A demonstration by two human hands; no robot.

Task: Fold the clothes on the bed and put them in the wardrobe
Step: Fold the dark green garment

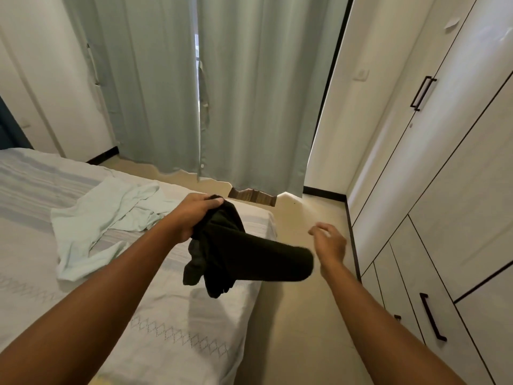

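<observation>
At centre frame, gripping one black garment [244,257] with left hand [194,215]; right hand [330,243] loosely spread, empty; mid-left, one pale green garment [105,218] on bed [194,323].

Soft daylight seeps between the curtains [249,93]; wide-angle edges bow, and the right hand [330,243] is motion-blurred.

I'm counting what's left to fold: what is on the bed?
One crumpled pale green garment lies on the bed. The left hand holds a black garment in the air. Anything beneath the green one is hidden.
</observation>
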